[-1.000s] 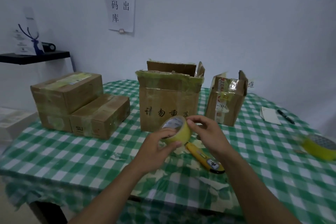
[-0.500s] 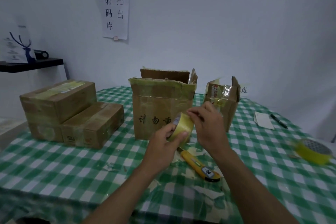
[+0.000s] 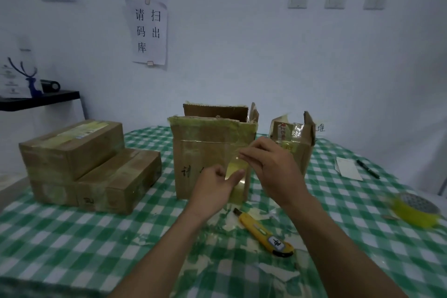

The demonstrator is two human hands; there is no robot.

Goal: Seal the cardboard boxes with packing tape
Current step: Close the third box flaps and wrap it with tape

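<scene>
Right now your left hand (image 3: 214, 187) grips the yellow packing tape roll (image 3: 235, 169), fingers curled round it and the thumb laid across its front, holding it up just in front of the tall open cardboard box (image 3: 208, 150). Your right hand (image 3: 275, 172) pinches the free end of the tape between thumb and fingertips just above the roll, and a short clear stretch runs down from that pinch to the roll. The tall box stands at the middle of the table with its flaps up, its rim banded in yellowish tape, and the black characters on its front are partly hidden by your left hand. Just beside it, behind your right hand, stands a smaller open box (image 3: 298, 138), flaps also raised. Well to your left sit two taped-shut boxes, a taller one (image 3: 70, 145) touching a lower one (image 3: 121, 176). Between your forearms a yellow utility knife (image 3: 263, 233) lies on the green checked tablecloth (image 3: 72, 237) among tape scraps. Near the table's right edge rests a second tape roll (image 3: 416, 210), blurred, with a paper slip (image 3: 348, 169) and a black pen (image 3: 367, 169) beyond it.
</scene>
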